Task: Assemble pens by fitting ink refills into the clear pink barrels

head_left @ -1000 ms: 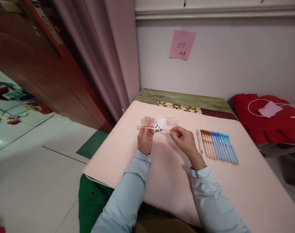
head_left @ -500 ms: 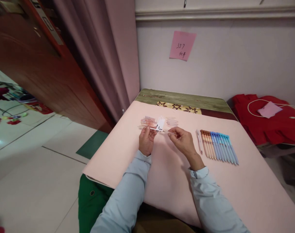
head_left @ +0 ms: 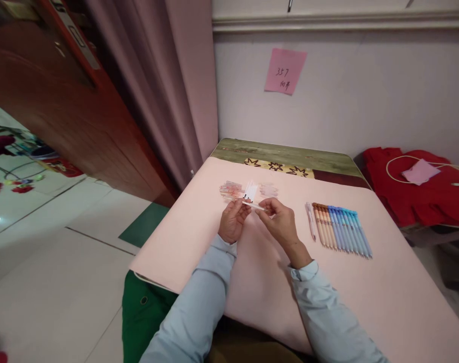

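Note:
My left hand (head_left: 234, 220) and my right hand (head_left: 279, 220) are close together over the pink table cover (head_left: 259, 282). Both pinch the ends of a thin white pen refill (head_left: 254, 205) held between them. Just beyond the hands lie small piles of pen parts: orange-pink clear pieces (head_left: 231, 190), a fan of white refills with dark tips (head_left: 251, 190), and pale clear pieces (head_left: 269, 189). To the right lies a row of assembled pens (head_left: 340, 228), orange ones on the left and blue ones on the right, with one white pen (head_left: 310, 220) beside them.
A pink note (head_left: 285, 70) is stuck on the wall ahead. Red cloth with a white cable and a pink paper (head_left: 418, 186) lies at the right. A curtain (head_left: 169, 91) and a wooden door (head_left: 63, 101) stand to the left, above a tiled floor.
My hands have drawn closer together; the refill between them now shows much shorter. My left hand has moved slightly right and nearer to me.

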Demonstrator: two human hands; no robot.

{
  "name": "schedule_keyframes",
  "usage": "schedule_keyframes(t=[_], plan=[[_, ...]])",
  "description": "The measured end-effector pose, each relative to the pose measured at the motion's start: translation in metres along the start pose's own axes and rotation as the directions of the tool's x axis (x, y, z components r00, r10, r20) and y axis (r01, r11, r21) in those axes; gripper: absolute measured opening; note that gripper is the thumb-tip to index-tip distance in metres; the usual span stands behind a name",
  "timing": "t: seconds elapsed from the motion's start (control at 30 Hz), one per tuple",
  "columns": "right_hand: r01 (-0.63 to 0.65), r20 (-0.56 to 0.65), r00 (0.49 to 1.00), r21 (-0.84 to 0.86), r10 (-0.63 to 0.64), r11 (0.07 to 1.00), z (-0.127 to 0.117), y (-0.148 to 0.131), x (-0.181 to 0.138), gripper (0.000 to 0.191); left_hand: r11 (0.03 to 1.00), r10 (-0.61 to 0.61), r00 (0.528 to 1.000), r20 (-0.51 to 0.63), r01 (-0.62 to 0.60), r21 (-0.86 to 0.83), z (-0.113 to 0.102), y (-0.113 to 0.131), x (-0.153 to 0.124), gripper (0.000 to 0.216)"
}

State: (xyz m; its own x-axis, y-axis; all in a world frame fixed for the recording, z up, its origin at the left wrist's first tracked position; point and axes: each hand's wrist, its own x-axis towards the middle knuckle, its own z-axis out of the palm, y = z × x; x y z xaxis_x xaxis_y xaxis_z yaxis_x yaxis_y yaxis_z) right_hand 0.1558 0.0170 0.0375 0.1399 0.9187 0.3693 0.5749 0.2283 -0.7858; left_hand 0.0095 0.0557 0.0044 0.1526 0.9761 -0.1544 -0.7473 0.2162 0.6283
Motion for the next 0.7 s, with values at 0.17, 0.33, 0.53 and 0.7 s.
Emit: schedule_keyframes(t=[0.17,0.33,0.53,0.7], plan=[[0.031,-0.052,0.998,0.036,-0.029,0.999,0.001,-0.0021,-0.0008,0.016,1.0,-0.01,1.0,0.025,0.01,0.004,-0.002,0.0009,0.0001,0.019],[0.052,-0.048,0.998,0.05,-0.05,0.997,0.0012,-0.0028,-0.001,0.014,1.0,-0.016,0.999,0.035,0.015,0.014,-0.0024,-0.0002,-0.0003,0.024],[0.074,-0.061,0.996,0.064,-0.07,0.995,0.004,-0.0011,-0.0025,0.012,1.0,-0.01,0.999,0.044,0.009,0.013,-0.0025,-0.0004,-0.0012,0.025],[0.075,-0.093,0.993,0.078,-0.067,0.994,0.0064,-0.0008,-0.0036,0.012,1.0,-0.025,0.999,0.02,0.025,0.014,-0.0014,0.0003,-0.0023,0.023]])
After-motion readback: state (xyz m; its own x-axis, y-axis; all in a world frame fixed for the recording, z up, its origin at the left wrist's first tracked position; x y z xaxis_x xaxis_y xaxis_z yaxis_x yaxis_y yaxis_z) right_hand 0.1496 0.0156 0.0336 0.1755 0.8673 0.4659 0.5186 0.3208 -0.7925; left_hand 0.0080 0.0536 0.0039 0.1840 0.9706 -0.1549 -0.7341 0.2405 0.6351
